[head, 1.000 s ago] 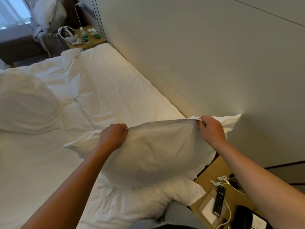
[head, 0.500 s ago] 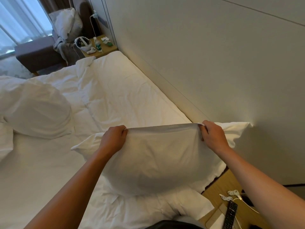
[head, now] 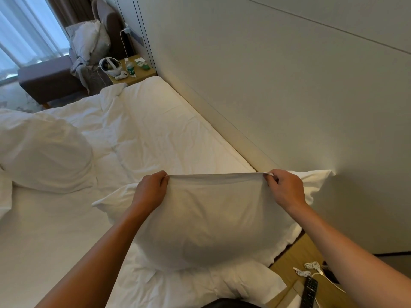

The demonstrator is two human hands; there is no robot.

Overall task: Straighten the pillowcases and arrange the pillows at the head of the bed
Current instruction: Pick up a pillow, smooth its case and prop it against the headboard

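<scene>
Since earlier: pillow (head: 206,221) lifted slightly, its top hem drawn taut. Left hand (head: 151,192) and right hand (head: 285,190) pinch that hem, near headboard (head: 244,138). Second pillow (head: 44,150) lies well off, unarranged.

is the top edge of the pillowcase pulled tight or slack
Pulled tight: the left hand and right hand pinch the pillowcase edge, which runs nearly straight between them.
</scene>
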